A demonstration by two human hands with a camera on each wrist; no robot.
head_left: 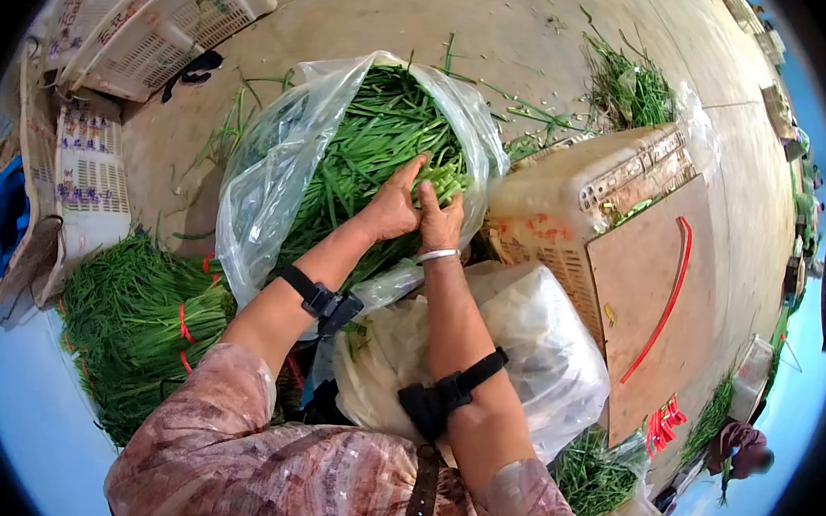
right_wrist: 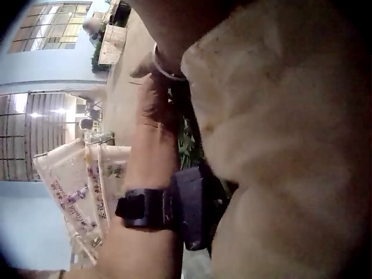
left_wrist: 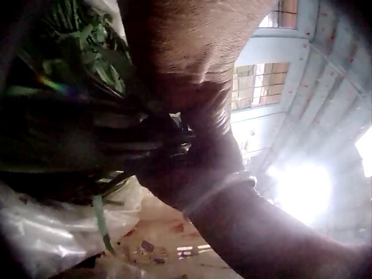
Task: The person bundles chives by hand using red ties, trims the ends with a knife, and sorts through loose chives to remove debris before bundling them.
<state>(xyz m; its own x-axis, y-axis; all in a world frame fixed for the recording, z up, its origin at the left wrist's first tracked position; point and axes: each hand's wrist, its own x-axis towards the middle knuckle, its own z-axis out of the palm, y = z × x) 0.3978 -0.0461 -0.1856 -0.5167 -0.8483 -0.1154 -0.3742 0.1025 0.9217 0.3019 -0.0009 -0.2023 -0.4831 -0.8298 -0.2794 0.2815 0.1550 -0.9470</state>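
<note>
Loose greens (head_left: 363, 146) are contained in the open bag (head_left: 267, 173), beneath the left hand (head_left: 392, 209) and right hand (head_left: 440, 226). Bundles (head_left: 144, 322) are piled at the open bag's near left, crates (head_left: 152, 34) at its far left, 1 other bag (head_left: 559, 352) at its near right, 1 box (head_left: 540, 195) to its right, 1 heap (head_left: 640, 94) at its far right.

Two hands (head_left: 392, 209) (head_left: 441, 226) — one handful of stems (head_left: 450, 181), one bracelet (head_left: 439, 255), two armbands (head_left: 319, 299) (head_left: 452, 391).

Green stalks (head_left: 447, 178) at fingers (head_left: 457, 205), plastic bag (head_left: 272, 160)
</note>
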